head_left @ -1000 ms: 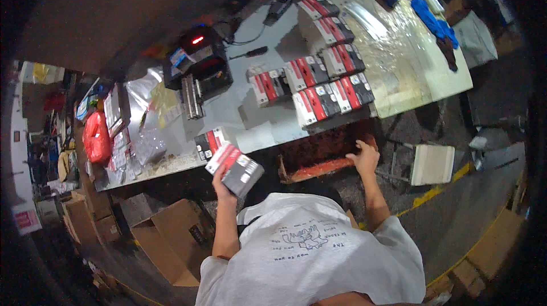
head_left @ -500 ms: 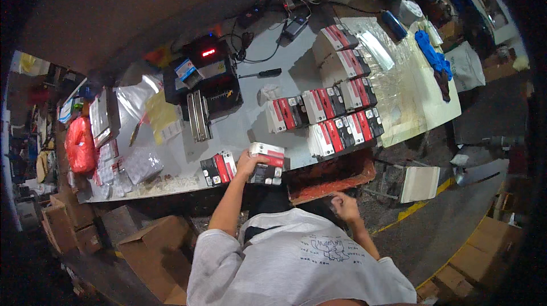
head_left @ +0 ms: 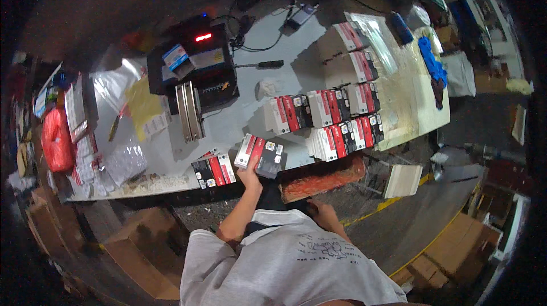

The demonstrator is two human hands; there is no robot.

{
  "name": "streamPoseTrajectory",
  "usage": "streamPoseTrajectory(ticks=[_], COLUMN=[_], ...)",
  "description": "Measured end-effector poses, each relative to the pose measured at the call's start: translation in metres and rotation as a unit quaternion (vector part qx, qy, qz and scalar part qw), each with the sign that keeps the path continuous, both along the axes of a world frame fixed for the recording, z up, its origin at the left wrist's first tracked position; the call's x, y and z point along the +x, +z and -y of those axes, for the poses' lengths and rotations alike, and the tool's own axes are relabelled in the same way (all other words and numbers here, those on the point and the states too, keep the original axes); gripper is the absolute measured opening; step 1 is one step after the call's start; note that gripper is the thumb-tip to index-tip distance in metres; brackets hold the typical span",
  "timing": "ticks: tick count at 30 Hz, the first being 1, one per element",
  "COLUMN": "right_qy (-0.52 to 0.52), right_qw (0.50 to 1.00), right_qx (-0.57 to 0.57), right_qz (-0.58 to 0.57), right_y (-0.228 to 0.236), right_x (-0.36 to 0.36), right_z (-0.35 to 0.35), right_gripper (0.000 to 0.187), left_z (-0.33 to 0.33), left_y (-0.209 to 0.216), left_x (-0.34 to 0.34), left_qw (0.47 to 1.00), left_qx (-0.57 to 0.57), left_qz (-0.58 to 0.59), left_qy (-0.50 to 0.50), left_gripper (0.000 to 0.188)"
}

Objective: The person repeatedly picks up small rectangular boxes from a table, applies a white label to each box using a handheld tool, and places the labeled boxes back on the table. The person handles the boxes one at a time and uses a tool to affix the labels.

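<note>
My left hand (head_left: 249, 175) is closed on the near edge of a flat white, red and black box (head_left: 259, 155) above the table's front edge. The box's broad printed face is turned up. Just left of it, a similar stack of boxes (head_left: 214, 170) rests at the table edge. My right hand (head_left: 322, 216) is low beside my lap, near the front of my shirt. Its fingers are dark and partly hidden, so their pose is unclear. Several stacks of matching boxes (head_left: 327, 108) stand on the table to the right.
A black machine with a red display (head_left: 194, 64) and a metal bar (head_left: 190, 111) stand at the table's back left. At the left end are a red plastic bag (head_left: 57, 140) and clear bags (head_left: 124, 163). An orange-red bin (head_left: 327, 179) and a stool (head_left: 403, 181) are below the table.
My left hand has turned the box so its broad face shows. My right hand has moved left and in toward my body. The whole view has shifted slightly.
</note>
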State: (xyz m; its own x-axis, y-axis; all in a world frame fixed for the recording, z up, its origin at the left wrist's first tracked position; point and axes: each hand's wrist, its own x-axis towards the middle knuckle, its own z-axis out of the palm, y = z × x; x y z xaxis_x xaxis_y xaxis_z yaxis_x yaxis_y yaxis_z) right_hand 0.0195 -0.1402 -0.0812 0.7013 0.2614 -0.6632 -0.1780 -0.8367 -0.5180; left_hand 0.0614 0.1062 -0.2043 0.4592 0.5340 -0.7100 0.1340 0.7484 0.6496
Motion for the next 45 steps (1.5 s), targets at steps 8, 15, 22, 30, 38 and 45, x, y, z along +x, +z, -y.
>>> streamPoseTrajectory(ticks=[8, 15, 22, 30, 38, 45], right_qy=[0.088, 0.148, 0.091, -0.073, -0.36, -0.249], right_qw=[0.988, 0.984, 0.992, 0.968, 0.864, 0.942], right_qx=[0.125, 0.093, 0.084, 0.228, 0.325, 0.216], right_qz=[0.009, 0.029, 0.037, -0.077, -0.139, 0.062], right_y=[-0.017, -0.016, -0.017, -0.025, -0.024, -0.007], right_x=[0.018, 0.026, 0.015, 0.057, 0.141, 0.12], right_z=[0.01, 0.055, 0.099, 0.025, -0.104, -0.075], right_gripper=[0.032, 0.032, 0.027, 0.045, 0.058, 0.028], left_z=[0.044, 0.063, 0.042, 0.026, 0.003, -0.013], left_y=[0.014, -0.022, -0.03, 0.03, 0.08, 0.006], left_x=[-0.024, 0.028, 0.049, -0.048, 0.022, 0.194], left_qw=[0.946, 0.873, 0.905, 0.981, 0.915, 0.885], left_qx=[-0.264, -0.236, -0.157, -0.088, 0.237, 0.304], left_qz=[0.053, 0.167, 0.062, -0.021, 0.133, -0.141], left_qy=[0.181, 0.392, 0.391, -0.172, -0.298, -0.322], left_gripper=[0.057, 0.038, 0.039, 0.047, 0.073, 0.086])
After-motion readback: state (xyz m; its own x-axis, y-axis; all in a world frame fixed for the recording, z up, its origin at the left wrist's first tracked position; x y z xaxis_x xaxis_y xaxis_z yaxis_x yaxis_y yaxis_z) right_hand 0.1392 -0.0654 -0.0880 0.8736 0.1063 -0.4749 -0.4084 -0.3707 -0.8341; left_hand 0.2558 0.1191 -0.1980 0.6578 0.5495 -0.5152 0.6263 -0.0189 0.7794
